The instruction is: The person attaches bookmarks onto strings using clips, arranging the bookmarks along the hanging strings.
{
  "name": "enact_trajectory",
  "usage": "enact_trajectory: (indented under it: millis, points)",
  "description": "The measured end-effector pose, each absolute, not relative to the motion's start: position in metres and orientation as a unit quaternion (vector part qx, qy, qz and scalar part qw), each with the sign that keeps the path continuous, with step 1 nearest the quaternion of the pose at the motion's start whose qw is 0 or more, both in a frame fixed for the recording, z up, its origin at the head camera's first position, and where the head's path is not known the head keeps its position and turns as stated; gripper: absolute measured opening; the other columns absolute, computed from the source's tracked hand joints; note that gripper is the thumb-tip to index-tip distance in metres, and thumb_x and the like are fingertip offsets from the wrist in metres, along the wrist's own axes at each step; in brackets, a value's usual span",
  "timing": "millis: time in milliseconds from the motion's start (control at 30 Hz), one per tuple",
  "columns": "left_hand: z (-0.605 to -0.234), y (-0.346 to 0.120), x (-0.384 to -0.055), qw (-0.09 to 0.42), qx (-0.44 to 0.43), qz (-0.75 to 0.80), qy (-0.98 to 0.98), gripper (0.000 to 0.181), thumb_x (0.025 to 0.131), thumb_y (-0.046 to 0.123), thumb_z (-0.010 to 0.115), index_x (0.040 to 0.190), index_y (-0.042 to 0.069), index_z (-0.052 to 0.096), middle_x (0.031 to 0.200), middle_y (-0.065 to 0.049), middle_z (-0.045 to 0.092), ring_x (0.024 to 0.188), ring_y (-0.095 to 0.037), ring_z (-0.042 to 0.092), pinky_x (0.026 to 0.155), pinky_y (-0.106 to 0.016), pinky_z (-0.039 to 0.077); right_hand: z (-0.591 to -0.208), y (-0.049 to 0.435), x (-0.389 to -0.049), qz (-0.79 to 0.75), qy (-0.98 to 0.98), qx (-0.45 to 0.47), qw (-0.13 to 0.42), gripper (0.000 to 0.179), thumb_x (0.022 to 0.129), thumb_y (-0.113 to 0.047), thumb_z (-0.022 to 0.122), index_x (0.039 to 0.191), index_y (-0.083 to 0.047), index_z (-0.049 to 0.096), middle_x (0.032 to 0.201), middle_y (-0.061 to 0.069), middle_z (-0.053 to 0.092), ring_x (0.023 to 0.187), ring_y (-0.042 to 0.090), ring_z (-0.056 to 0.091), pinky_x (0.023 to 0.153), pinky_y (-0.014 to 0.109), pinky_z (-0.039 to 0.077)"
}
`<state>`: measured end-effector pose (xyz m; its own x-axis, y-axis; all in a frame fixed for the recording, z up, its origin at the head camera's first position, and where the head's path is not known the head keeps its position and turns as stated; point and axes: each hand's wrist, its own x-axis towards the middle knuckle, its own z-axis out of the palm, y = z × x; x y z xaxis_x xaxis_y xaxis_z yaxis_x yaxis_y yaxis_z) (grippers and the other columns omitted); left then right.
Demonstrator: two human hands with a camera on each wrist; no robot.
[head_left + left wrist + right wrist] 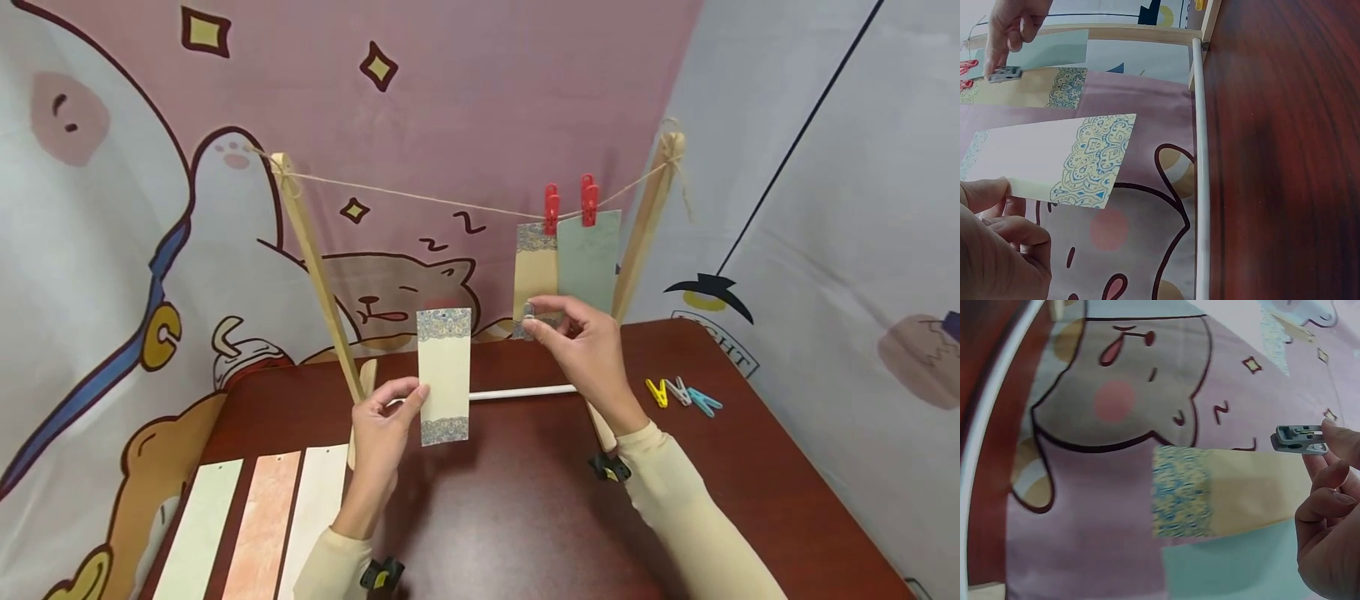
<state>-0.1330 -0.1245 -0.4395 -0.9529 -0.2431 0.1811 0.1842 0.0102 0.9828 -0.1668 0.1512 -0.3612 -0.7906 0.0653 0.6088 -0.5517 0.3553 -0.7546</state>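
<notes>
My left hand (381,429) pinches a cream bookmark card (444,379) by its lower left edge, holding it upright below the twine (420,196). Blue-and-yellow lace patterns band both ends of the card, and a small hole shows near its top. Between thumb and fingertip my right hand (588,350) grips a small grey clothespin (1297,439), in front of the hanging cards in the head view. Two red clothespins (551,208) sit on the twine. Under them hang a tan card with patterned ends (534,271) and a plain green card (592,258), side by side.
Wooden posts (318,279) hold up the twine at both sides, with a white rod (521,392) low between them. Pale green (198,529), peach (258,525) and white cards (315,508) lie at the left. Yellow (657,392), grey (678,390) and blue clothespins (703,402) lie right.
</notes>
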Motion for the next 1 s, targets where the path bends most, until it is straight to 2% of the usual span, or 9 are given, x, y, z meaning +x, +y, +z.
enact_trajectory:
  millis: [200, 433, 667, 867, 1000]
  points:
    - [-0.437, -0.122, -0.135, 0.156, 0.006, -0.711, -0.686, 0.012, 0.095, 0.002, 0.085, 0.104, -0.005, 0.081, 0.092, -0.008, 0.079, 0.080, -0.012, 0.064, 0.073, -0.022, 0.053, -0.350, 0.145, -0.176, 0.565, -0.751, 0.176, 0.293, 0.025, 0.093, -0.010, 0.090, 0.117, -0.013, 0.084, 0.063, 0.004, 0.048, 0.058, 0.017, 0.040, 0.053, 0.027, 0.029]
    - [-0.431, -0.118, -0.138, 0.147, -0.003, -0.717, -0.681, 0.013, 0.096, 0.004, 0.085, 0.105, -0.004, 0.081, 0.094, -0.010, 0.078, 0.082, -0.013, 0.065, 0.073, -0.023, 0.053, -0.332, 0.132, -0.180, 0.575, -0.731, 0.204, 0.306, 0.025, 0.094, -0.014, 0.090, 0.118, -0.015, 0.085, 0.063, 0.003, 0.051, 0.056, 0.018, 0.041, 0.051, 0.028, 0.030]
    - [-0.424, -0.111, -0.146, 0.139, -0.016, -0.722, -0.678, 0.014, 0.096, 0.004, 0.084, 0.107, -0.004, 0.081, 0.096, -0.010, 0.077, 0.084, -0.014, 0.066, 0.076, -0.025, 0.054, -0.316, 0.126, -0.187, 0.593, -0.712, 0.208, 0.313, 0.025, 0.093, -0.008, 0.089, 0.117, -0.010, 0.084, 0.064, 0.007, 0.051, 0.056, 0.016, 0.041, 0.051, 0.027, 0.030]
    - [-0.415, -0.103, -0.157, 0.152, -0.029, -0.720, -0.677, 0.012, 0.095, 0.004, 0.085, 0.105, -0.002, 0.082, 0.093, -0.010, 0.077, 0.082, -0.015, 0.065, 0.073, -0.025, 0.053, -0.301, 0.124, -0.197, 0.598, -0.696, 0.216, 0.333, 0.025, 0.092, -0.003, 0.089, 0.116, -0.005, 0.084, 0.066, 0.009, 0.057, 0.056, 0.014, 0.040, 0.050, 0.026, 0.029]
    - [-0.409, -0.098, -0.166, 0.158, -0.043, -0.721, -0.674, 0.011, 0.095, 0.004, 0.085, 0.104, -0.002, 0.082, 0.092, -0.009, 0.078, 0.081, -0.014, 0.064, 0.072, -0.023, 0.051, -0.290, 0.123, -0.203, 0.605, -0.684, 0.215, 0.347, 0.025, 0.091, -0.002, 0.089, 0.115, -0.002, 0.083, 0.063, 0.007, 0.053, 0.054, 0.010, 0.037, 0.049, 0.024, 0.027]
